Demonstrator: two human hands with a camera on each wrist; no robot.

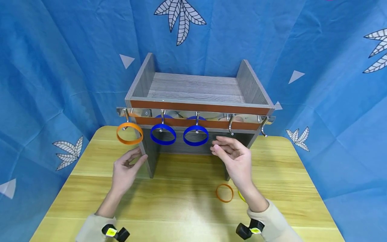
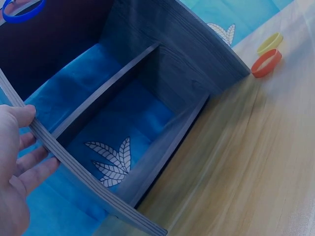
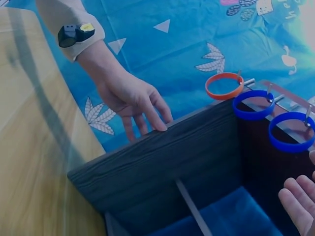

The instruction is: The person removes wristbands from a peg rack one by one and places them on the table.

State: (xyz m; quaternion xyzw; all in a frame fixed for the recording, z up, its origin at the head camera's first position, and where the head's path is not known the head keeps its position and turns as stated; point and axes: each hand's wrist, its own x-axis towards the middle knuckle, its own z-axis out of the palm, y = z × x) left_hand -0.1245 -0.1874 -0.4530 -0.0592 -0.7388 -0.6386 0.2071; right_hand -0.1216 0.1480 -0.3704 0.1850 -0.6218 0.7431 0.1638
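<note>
My left hand holds the front edge of the grey wooden shelf's left side panel, thumb on the edge and fingers at the outer side. An orange wristband hangs above it on the leftmost hook of a shiny hook rail. Two blue wristbands hang on the following hooks, one blue band left of the other blue band. Just right of the latter, my right hand hovers before the shelf with bent, loose fingers and nothing in them.
On the wooden table lie an orange-red wristband and a yellow wristband, the yellow one partly behind my right wrist in the head view. Two bare hooks stick out at the rail's right end. A blue curtain surrounds the table.
</note>
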